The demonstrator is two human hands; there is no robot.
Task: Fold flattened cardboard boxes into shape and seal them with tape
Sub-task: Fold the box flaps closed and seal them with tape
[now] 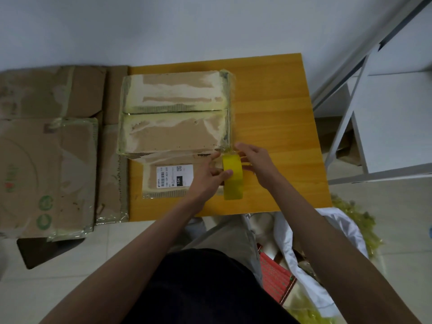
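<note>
So I've got the yellow tape roll (232, 177) standing on edge on the desk (275, 108), right at the near right corner of the cardboard box (174, 113). My left hand (207, 181) sits at the roll's 9 o'clock, thumb and fingers curled around its left rim, holding it. My right hand (256, 161) is at the roll's 3 o'clock, fingers (243, 148) stretched toward 10 o'clock and touching the box's taped corner just above the roll; they look fairly straight, and I can't tell whether they're pinching the loose end of the tape.

The box itself is folded up, top flaps closed, with yellowish tape all over the seams, and it sits at 11 o'clock from both hands. A shipping label (174, 176) on the near flap lies just left of my left hand. Flattened cardboard (46, 160) is piled off the desk at 9 o'clock.
</note>
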